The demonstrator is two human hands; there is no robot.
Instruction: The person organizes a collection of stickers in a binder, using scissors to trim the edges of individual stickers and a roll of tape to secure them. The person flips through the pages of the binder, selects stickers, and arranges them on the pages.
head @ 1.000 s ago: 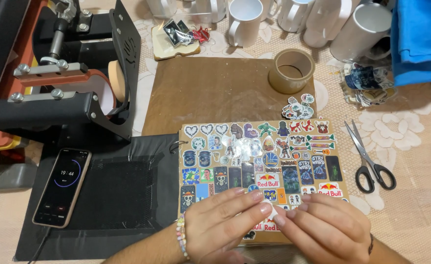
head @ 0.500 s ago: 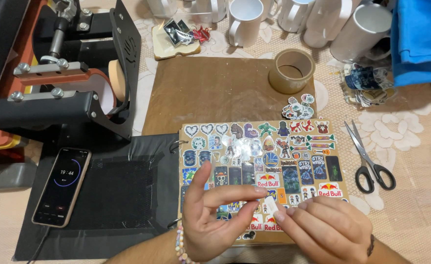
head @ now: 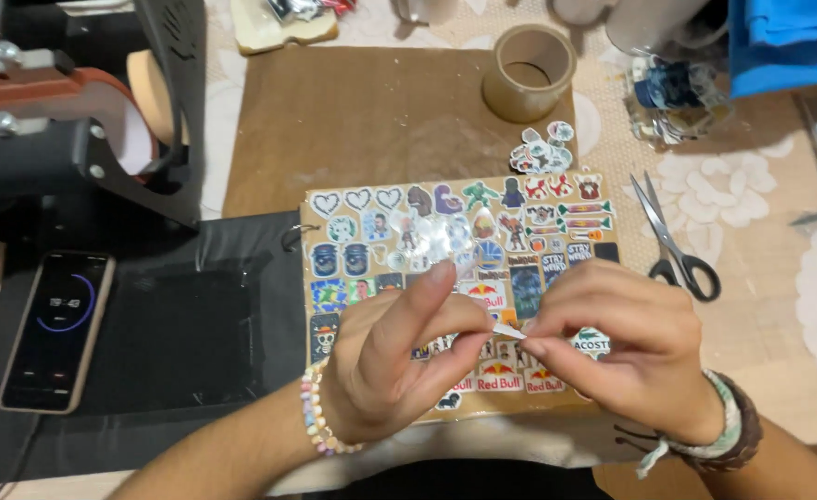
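Both hands pinch one small white sticker scrap above a sticker-covered brown cardboard sheet.

The left hand [head: 390, 356] and right hand [head: 617, 347] close fingertips on the small white sticker scrap [head: 508, 331] between them, over the sticker-covered brown cardboard sheet [head: 455, 278]. On the tabletop [head: 769, 306]: black smartphone [head: 56, 329] at nine o'clock, brown tape roll [head: 529, 72] at twelve, black-handled scissors [head: 675, 243] at two.

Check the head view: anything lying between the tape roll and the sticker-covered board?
Yes. In the head view, a small pile of loose stickers lies between the tape roll and the top edge of the sticker-covered board; otherwise only brown paper.
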